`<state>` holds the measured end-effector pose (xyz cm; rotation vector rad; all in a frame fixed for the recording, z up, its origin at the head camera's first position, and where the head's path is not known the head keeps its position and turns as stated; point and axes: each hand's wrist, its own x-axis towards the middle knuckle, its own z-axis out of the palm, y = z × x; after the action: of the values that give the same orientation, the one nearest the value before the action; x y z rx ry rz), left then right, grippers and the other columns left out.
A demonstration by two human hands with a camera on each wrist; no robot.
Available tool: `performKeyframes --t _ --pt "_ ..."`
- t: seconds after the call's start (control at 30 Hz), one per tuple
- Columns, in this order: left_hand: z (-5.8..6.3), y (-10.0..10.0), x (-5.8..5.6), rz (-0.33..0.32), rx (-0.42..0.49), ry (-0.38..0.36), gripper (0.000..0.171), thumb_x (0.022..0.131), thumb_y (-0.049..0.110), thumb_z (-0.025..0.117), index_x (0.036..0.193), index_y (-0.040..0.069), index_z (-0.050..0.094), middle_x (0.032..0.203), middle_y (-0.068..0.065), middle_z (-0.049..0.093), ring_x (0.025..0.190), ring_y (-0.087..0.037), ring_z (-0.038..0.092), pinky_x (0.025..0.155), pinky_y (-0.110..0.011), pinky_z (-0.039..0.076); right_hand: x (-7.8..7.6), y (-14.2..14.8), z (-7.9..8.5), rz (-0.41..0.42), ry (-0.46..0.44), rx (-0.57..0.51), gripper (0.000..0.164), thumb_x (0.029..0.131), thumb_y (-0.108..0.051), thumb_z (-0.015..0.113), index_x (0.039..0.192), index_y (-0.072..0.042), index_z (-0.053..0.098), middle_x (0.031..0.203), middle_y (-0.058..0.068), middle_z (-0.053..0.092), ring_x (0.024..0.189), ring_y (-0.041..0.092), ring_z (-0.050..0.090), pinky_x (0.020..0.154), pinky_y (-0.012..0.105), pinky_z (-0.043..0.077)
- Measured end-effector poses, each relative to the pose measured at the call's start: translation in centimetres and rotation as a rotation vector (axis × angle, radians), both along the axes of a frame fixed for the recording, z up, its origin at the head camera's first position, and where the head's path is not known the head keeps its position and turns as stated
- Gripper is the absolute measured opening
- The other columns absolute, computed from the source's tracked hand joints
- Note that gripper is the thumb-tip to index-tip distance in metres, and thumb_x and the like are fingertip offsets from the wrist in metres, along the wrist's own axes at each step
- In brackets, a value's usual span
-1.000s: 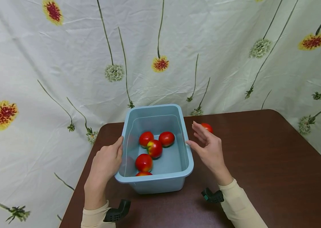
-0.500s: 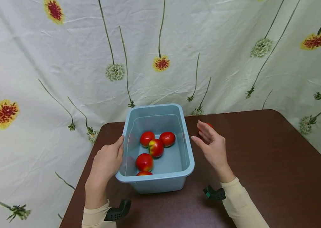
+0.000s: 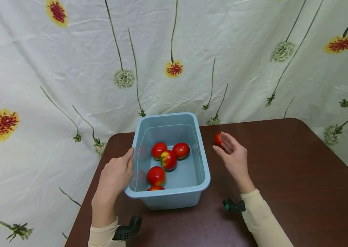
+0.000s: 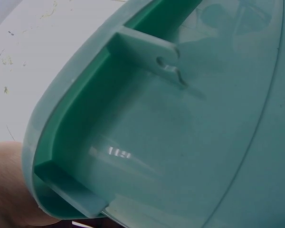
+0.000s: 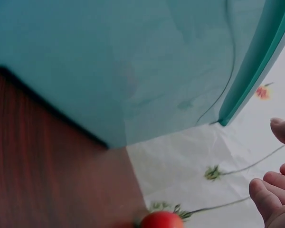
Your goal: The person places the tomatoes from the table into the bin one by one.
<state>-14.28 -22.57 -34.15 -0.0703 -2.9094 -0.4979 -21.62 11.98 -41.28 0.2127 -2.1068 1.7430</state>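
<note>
A light blue plastic tub [image 3: 180, 188] stands on the table, holding several glossy red tomato-like fruits [image 3: 156, 176]; one is blotched yellow-green. My left hand [image 3: 115, 176] grips the tub's left rim, seen from outside in the left wrist view, where part of the hand [image 4: 12, 185] shows at the lower left. To the right of the tub, my right hand [image 3: 233, 159] hovers with thumb and fingers spread. Just beyond its fingers lies a single red fruit [image 3: 218, 139], partly hidden by them. In the right wrist view this fruit [image 5: 162, 220] sits apart from the fingers [image 5: 266, 199].
The dark brown wooden table [image 3: 288, 178] extends to the right of the hand. Behind it hangs a white flower-printed cloth [image 3: 248, 51]. Black wrist devices [image 3: 128, 229] are strapped over both cream sleeves.
My right hand has moved right, away from the tub's rim, and the lone fruit now shows on the left of its fingers. The left hand and tub have stayed put.
</note>
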Motion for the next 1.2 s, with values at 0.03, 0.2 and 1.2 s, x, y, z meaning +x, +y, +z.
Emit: performKeyframes --t 0.03,0.2,1.2 --pt "0.0 0.0 0.0 0.0 0.001 0.001 0.047 0.1 0.018 0.047 0.145 0.003 0.045 0.112 -0.026 0.068 0.077 -0.032 0.069 0.067 -0.048 0.057 -0.1 0.1 -0.2 -0.008 -0.008 0.002 0.054 0.083 -0.017 0.077 0.133 -0.008 0.059 0.136 0.015 0.06 0.123 0.03 0.06 0.093 0.022 0.047" --pt "0.0 0.0 0.0 0.001 0.001 0.003 0.047 0.1 0.018 0.047 0.145 0.003 0.045 0.112 -0.026 0.068 0.077 -0.031 0.068 0.067 -0.048 0.057 -1.0 0.8 -1.2 -0.061 -0.083 0.011 0.056 0.083 -0.014 0.076 0.135 -0.006 0.057 0.139 0.015 0.057 0.125 0.031 0.058 0.094 0.025 0.046" --pt "0.2 -0.1 0.0 0.007 -0.004 -0.022 0.048 0.1 0.019 0.05 0.145 0.004 0.045 0.084 -0.015 0.069 0.068 -0.023 0.063 0.06 -0.039 0.053 -6.5 3.4 -8.3 -0.209 -0.008 -0.066 0.062 0.081 -0.008 0.078 0.138 -0.006 0.054 0.143 0.012 0.054 0.133 0.027 0.051 0.106 0.036 0.041"
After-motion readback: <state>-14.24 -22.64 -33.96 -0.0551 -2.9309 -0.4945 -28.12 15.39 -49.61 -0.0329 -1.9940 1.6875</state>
